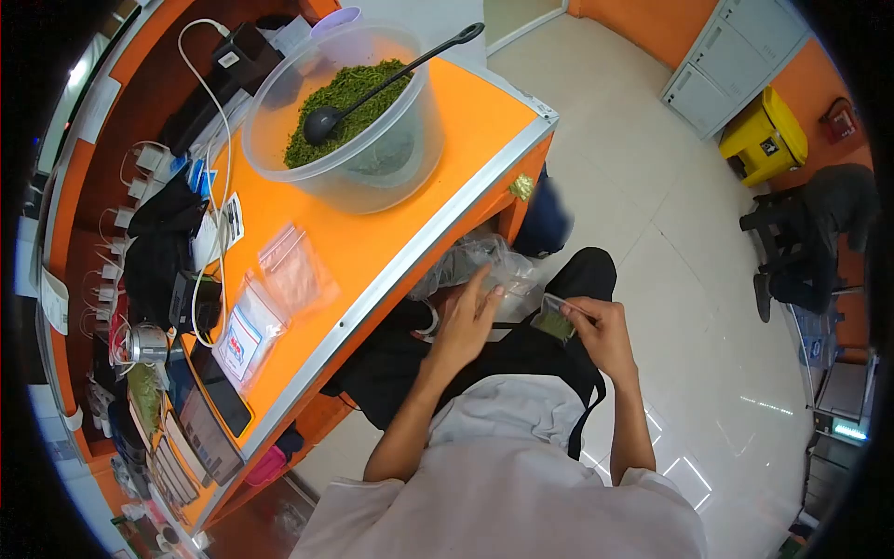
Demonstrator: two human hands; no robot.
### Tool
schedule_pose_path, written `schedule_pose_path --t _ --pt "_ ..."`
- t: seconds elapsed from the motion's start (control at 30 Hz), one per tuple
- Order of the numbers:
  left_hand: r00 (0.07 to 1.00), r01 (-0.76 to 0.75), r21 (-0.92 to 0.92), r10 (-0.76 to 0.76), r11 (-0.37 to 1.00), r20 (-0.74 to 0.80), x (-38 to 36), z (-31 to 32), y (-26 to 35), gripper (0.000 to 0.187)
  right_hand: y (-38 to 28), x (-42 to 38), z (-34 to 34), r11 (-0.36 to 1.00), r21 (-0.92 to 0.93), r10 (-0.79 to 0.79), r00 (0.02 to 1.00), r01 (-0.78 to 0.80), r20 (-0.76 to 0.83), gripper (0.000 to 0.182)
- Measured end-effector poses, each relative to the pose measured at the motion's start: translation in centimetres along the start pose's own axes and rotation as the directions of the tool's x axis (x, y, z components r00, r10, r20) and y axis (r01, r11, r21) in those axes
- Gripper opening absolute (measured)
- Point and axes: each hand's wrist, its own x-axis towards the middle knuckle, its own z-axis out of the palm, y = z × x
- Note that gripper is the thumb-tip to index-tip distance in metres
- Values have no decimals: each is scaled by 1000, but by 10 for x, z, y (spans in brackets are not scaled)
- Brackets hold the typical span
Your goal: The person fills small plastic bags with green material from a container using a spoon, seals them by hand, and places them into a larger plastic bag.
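My right hand (607,337) pinches the top edge of a small clear bag with green contents (555,322), held above my lap. My left hand (466,324) is open, fingers stretched out, just left of that bag. Its fingertips overlap a crumpled clear plastic bag (480,258) by the table's edge. On the orange table (484,116) stands a clear tub (396,168) part filled with chopped green leaves (365,86). A black ladle (391,82) rests in the tub, its handle leaning over the rim.
Packs of clear zip bags (294,265) lie on the table, with a phone (222,391) nearby. A white cable (226,140) runs past a black box. Across the tiled floor are a yellow bin (765,138), grey lockers (736,61) and a seated person (824,233).
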Motion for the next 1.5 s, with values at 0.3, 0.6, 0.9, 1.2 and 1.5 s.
schedule_pose_path --t 0.3,0.6,0.9,1.2,1.5 --pt "990 95 562 -137 822 33 32 14 -68 34 11 22 59 991 45 -119 987 124 -108 18" --pt "975 92 396 -164 913 150 -38 -9 -6 30 16 91 134 944 -78 -304 935 322 181 50" --pt "999 -34 80 31 996 42 -81 -18 1 43 -156 68 63 757 15 -652 757 653 -34 16" --pt "997 -47 175 57 983 -52 -85 -62 11 39 -219 98 171 702 -303 -616 763 645 195 28" --pt "978 -57 -227 9 972 -208 -95 -83 31 26 -209 85 147 811 393 -491 869 434 54 19"
